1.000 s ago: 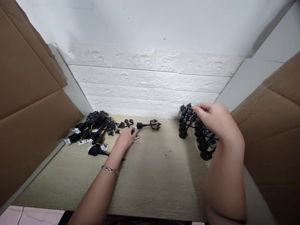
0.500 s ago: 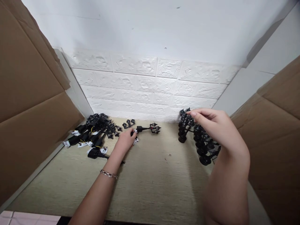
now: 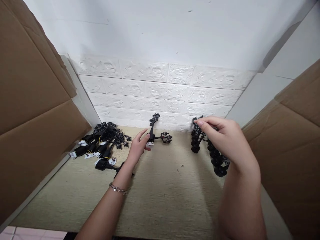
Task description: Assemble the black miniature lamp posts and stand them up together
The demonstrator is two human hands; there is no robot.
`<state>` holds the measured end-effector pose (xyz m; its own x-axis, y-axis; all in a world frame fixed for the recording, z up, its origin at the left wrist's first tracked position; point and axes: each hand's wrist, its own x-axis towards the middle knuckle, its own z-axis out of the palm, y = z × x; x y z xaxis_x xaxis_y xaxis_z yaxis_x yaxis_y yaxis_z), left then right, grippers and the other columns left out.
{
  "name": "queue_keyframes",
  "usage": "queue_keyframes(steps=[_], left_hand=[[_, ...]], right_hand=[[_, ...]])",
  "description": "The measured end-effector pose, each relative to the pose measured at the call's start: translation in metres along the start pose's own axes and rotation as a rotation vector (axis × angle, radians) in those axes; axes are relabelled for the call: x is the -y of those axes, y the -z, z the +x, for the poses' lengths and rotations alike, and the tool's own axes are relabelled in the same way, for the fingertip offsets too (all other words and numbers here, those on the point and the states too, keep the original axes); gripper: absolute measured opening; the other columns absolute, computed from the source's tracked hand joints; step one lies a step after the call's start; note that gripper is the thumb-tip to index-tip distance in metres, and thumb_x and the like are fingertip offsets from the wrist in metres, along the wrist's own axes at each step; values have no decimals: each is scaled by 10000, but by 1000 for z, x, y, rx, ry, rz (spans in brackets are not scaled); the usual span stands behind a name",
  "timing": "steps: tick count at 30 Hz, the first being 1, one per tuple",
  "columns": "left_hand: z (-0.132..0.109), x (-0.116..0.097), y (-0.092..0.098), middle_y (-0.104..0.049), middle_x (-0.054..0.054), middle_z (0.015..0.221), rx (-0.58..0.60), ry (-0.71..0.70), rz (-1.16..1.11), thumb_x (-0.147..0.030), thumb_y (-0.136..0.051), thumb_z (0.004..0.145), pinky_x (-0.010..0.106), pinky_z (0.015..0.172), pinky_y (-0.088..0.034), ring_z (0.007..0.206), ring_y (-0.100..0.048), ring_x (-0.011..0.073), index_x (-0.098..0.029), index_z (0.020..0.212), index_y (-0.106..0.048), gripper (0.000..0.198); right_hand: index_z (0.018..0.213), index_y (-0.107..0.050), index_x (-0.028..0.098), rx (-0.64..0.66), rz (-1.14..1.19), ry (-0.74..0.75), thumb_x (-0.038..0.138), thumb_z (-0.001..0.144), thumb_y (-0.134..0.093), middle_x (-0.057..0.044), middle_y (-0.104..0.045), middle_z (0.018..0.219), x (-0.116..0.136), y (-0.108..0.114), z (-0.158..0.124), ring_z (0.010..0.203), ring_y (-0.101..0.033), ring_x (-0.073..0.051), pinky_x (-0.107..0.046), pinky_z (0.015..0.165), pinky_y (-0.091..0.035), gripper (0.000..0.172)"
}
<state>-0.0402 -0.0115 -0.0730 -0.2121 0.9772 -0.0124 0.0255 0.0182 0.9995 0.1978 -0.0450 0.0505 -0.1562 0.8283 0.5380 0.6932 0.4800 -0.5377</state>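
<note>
My left hand (image 3: 139,145) is closed round the black base of a miniature street lamp (image 3: 152,128), tilted up with its lantern heads toward the wall. A white piece (image 3: 150,144) shows at its base. Just behind it, a second miniature street lamp (image 3: 165,137) lies on the table, heads pointing right. My right hand (image 3: 221,138) is raised over the standing miniature street lamps (image 3: 195,140) on the right, thumb and finger pinched at the lantern heads of one; the fingertips partly hide it.
On the left lies a pile of black miniature lamps (image 3: 100,140) with white pieces and yellow wires. Nearer, another lamp (image 3: 106,164) lies partly behind my left forearm. Cardboard sheets (image 3: 37,116) flank the table (image 3: 160,196), and a white brick-patterned wall (image 3: 130,88) closes the back.
My left hand has lifted a miniature street lamp, swinging its heads up toward the wall. My right hand has shifted slightly left, still pinched.
</note>
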Motion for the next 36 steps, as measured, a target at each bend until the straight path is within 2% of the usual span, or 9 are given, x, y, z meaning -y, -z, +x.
queue_keyframes(steps=[3,6,9,12,16,19,23,29,36], left_hand=[[0,-1,-3,-656,54,655,13,58,-313,-396,-564,726,129,299,-207,439,-578,107,-149,1080,-559,432],[-1,-3,-3,-660,57,648,22,165,-624,-348,-536,755,130,325,-304,525,-625,136,-130,890,-586,262],[-4,-7,-3,-670,57,703,105,238,-826,-322,-494,793,164,398,-418,674,-654,168,-130,889,-590,236],[-6,-8,-1,-674,52,790,182,236,-942,-297,-485,805,209,470,-478,701,-646,161,-142,862,-596,199],[-8,-6,0,-666,36,845,262,192,-1032,-281,-465,820,237,518,-492,675,-632,141,-148,886,-600,201],[-8,-5,1,-662,39,860,284,190,-1104,-311,-438,841,242,567,-493,728,-630,146,-142,887,-604,241],[-9,-8,2,-651,31,815,258,167,-1134,-359,-436,846,241,548,-463,686,-607,142,-163,838,-603,258],[-12,-11,0,-626,14,799,187,165,-1068,-403,-449,838,224,653,-445,714,-567,115,-187,810,-600,266],[-7,-4,3,-625,14,811,217,85,-984,-455,-504,786,237,671,-444,750,-571,128,-204,832,-593,271]], right_hand=[[749,-658,195,52,-64,122,248,828,-482,-5,-668,774,7,-16,3,734,-600,-157,-268,654,-414,200],[743,-645,196,118,-111,217,237,846,-467,7,-660,755,14,-35,4,694,-578,-138,-302,720,-387,210],[773,-635,196,146,-87,300,229,858,-462,24,-642,723,20,-51,3,672,-549,-118,-345,824,-345,195],[822,-629,182,161,-55,371,228,869,-452,12,-624,712,23,-63,1,676,-537,-118,-348,834,-344,189],[980,-599,173,204,-60,390,221,857,-470,-31,-612,811,24,-77,-1,760,-542,-155,-321,750,-400,185],[1088,-543,171,224,34,401,201,826,-512,-50,-593,937,24,-88,-2,849,-545,-156,-289,752,-437,266],[1149,-490,151,185,156,512,210,814,-526,-77,-541,1078,25,-107,-6,970,-521,-152,-264,833,-451,342],[1095,-490,139,85,15,558,154,851,-408,-110,-533,1108,23,-136,-10,1046,-491,-189,-314,897,-442,258],[1070,-473,158,33,207,481,154,783,-471,-85,-580,1027,20,-130,-5,985,-529,-162,-314,868,-468,287]])
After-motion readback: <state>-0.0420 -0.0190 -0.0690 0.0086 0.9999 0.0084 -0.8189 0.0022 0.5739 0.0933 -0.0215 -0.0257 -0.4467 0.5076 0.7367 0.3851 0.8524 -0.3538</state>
